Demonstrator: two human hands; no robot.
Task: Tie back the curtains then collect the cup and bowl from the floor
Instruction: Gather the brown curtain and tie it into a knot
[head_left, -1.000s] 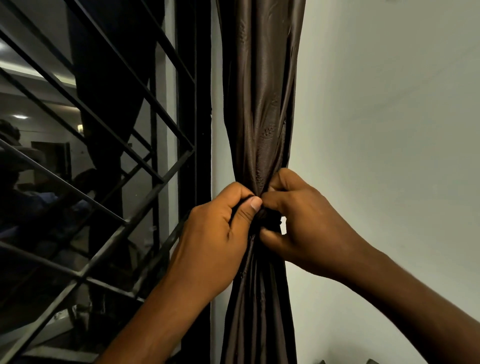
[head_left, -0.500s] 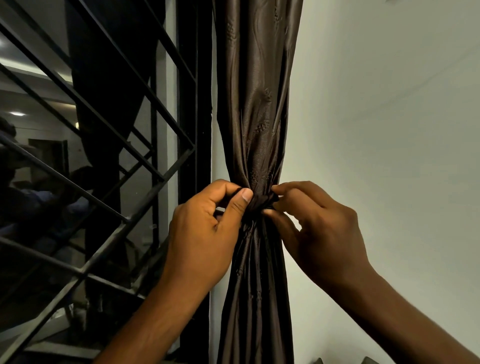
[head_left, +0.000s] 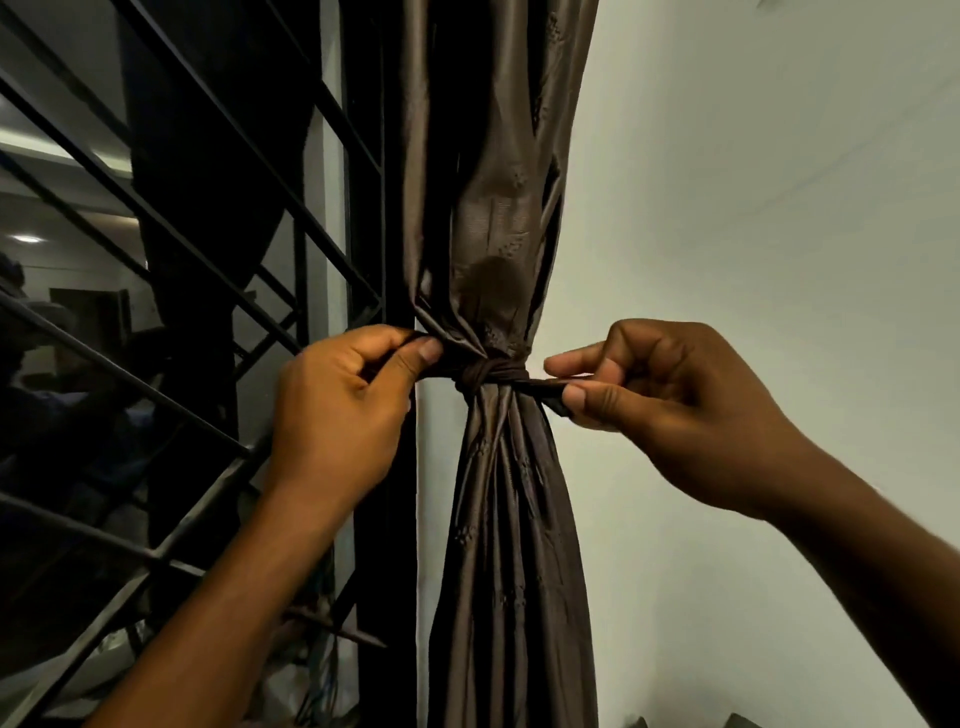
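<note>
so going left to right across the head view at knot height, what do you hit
window grille → left hand pinching one tie end → knot around the gathered curtain → right hand pinching the other tie end → bare wall

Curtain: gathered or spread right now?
Gathered. A knotted tie cinches the curtain at its middle; the left hand and right hand pull its ends.
</note>
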